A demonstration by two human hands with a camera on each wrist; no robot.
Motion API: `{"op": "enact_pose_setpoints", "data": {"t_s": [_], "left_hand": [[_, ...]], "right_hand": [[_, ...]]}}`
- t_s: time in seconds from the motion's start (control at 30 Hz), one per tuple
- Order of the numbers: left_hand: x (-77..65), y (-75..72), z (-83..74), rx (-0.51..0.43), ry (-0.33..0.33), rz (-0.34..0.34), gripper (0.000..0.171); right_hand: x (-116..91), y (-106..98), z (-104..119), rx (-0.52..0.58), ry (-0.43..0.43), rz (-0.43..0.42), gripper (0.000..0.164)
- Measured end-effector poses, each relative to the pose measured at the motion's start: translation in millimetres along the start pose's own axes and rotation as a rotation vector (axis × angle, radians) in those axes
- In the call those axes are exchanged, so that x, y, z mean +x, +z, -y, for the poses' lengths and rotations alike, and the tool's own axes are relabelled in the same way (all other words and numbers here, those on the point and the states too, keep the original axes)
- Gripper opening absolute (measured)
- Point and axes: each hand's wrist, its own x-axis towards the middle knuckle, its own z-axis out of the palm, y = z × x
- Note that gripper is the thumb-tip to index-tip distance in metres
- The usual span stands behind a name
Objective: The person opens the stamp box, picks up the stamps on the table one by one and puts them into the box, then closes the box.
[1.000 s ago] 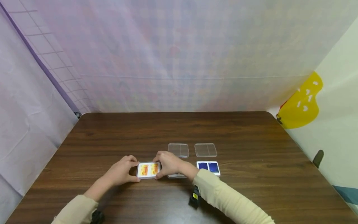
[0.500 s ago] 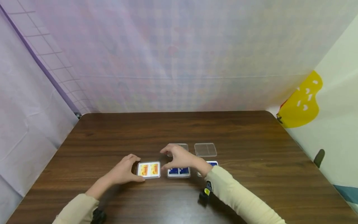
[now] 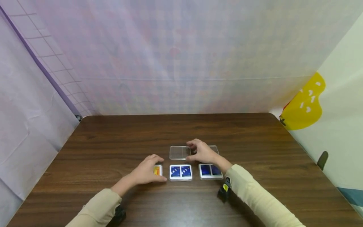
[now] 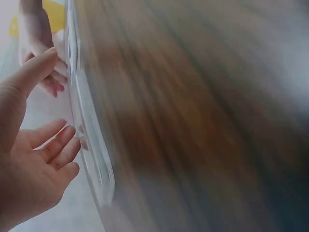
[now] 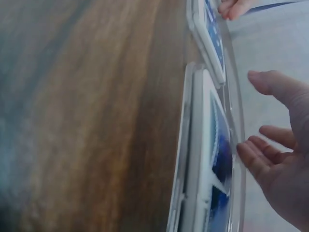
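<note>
Three flat white cards in clear plastic cases lie in a row. My left hand point(image 3: 144, 172) hovers over the leftmost, the orange-pictured card point(image 3: 158, 170), hiding much of it; its thumb and fingers are spread around nothing. Middle in the row is a card with two blue moon pictures point(image 3: 181, 172), and at right a dark blue card point(image 3: 209, 171). Behind them lie two clear plastic lids. My right hand point(image 3: 204, 153) has its fingertips right at the right edge of the left lid point(image 3: 177, 152), fingers loosely parted. It partly covers the right lid point(image 3: 214, 148).
The brown wooden table point(image 3: 113, 132) stretches around the cards. A pale curtain point(image 3: 175, 63) hangs behind its far edge, and a white cloth with a yellow shape point(image 3: 304, 107) hangs at the right.
The right hand has left the orange-pictured card and moved right and back to the lids, uncovering the middle card. The left hand let go and slid right over the orange-pictured card.
</note>
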Motion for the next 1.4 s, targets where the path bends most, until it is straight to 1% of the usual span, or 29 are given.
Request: {"op": "enact_pose_setpoints", "data": {"t_s": [0.13, 0.27, 0.43, 0.53, 0.63, 0.77, 0.9, 1.07, 1.2, 1.3, 1.4], "left_hand": [[7.5, 7.5, -7.7, 0.027, 0.002, 0.016, 0.066], [12.1, 13.0, -11.5, 0.071, -0.012, 0.025, 0.064], [15.1, 16.3, -13.4, 0.091, -0.013, 0.031, 0.062], [16.2, 17.3, -13.5, 0.095, -0.009, 0.037, 0.059], [16.8, 18.3, -13.6, 0.099, -0.004, 0.033, 0.057], [16.6, 19.2, -14.2, 0.093, -0.001, 0.034, 0.055], [15.6, 19.3, -14.8, 0.091, -0.001, 0.039, 0.054], [15.0, 19.7, -15.1, 0.089, -0.016, 0.040, 0.055], [15.1, 19.7, -14.8, 0.087, -0.013, 0.044, 0.054], [15.0, 19.5, -14.4, 0.088, -0.003, 0.043, 0.054], [14.6, 18.9, -14.2, 0.090, 0.004, 0.040, 0.054]], "right_hand": [[1, 0, -2, -0.047, 0.020, 0.018, 0.067], [2, 1, -3, -0.128, 0.013, 0.029, 0.067], [5, 0, -4, -0.245, -0.026, 0.038, 0.063], [8, -1, -4, -0.287, -0.047, 0.038, 0.060], [10, -2, -2, -0.300, -0.034, 0.038, 0.056], [11, -2, 0, -0.277, 0.026, 0.038, 0.055], [9, -1, 2, -0.236, 0.045, 0.023, 0.055], [3, -3, 5, -0.185, 0.010, -0.037, 0.053], [-3, -6, 7, -0.158, -0.022, -0.081, 0.051], [-8, -9, 8, -0.149, -0.051, -0.099, 0.051], [-17, -11, 8, -0.142, -0.065, -0.095, 0.052]]}}
